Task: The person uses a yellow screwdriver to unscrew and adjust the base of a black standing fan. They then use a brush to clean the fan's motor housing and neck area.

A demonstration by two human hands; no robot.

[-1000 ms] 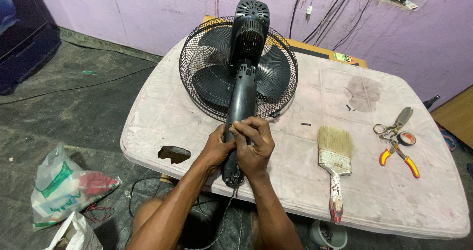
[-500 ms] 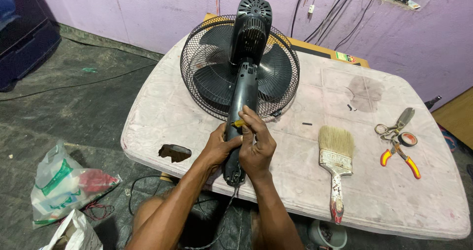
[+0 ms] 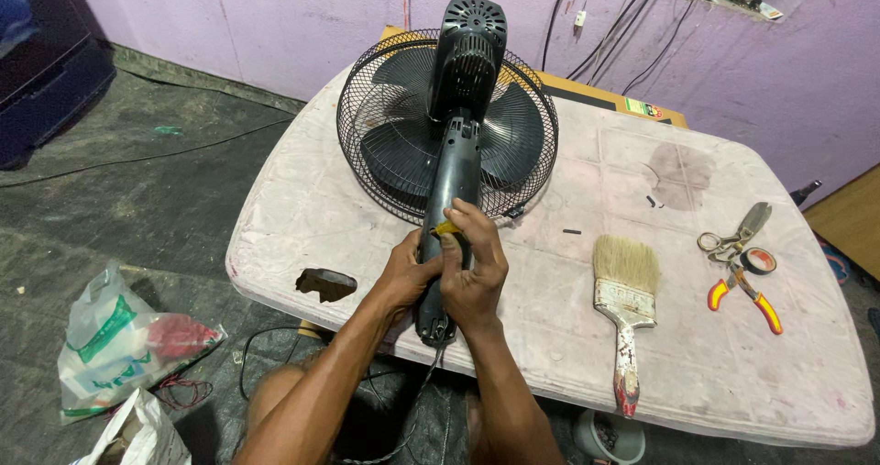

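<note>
A black electric fan (image 3: 447, 126) lies face down on a worn white table (image 3: 642, 373), its round wire cage toward the far side and its dark neck (image 3: 451, 190) pointing at me. My left hand (image 3: 406, 277) wraps the neck from the left side. My right hand (image 3: 472, 268) grips the neck from the right and pinches a small yellow piece (image 3: 446, 229) against it at the fingertips. The fan's black cord (image 3: 417, 410) hangs off the table's near edge between my forearms.
To the right on the table lie a paintbrush (image 3: 625, 304), scissors (image 3: 736, 233), a tape roll (image 3: 758, 260) and orange-handled pliers (image 3: 744, 295). The tabletop has a broken hole (image 3: 324, 283) at the left. Plastic bags (image 3: 119, 341) sit on the dark floor. A purple wall with cables stands behind.
My right hand has slid a little farther up the fan's neck, and the yellow piece now shows at its fingertips. The fan and the tools have not moved.
</note>
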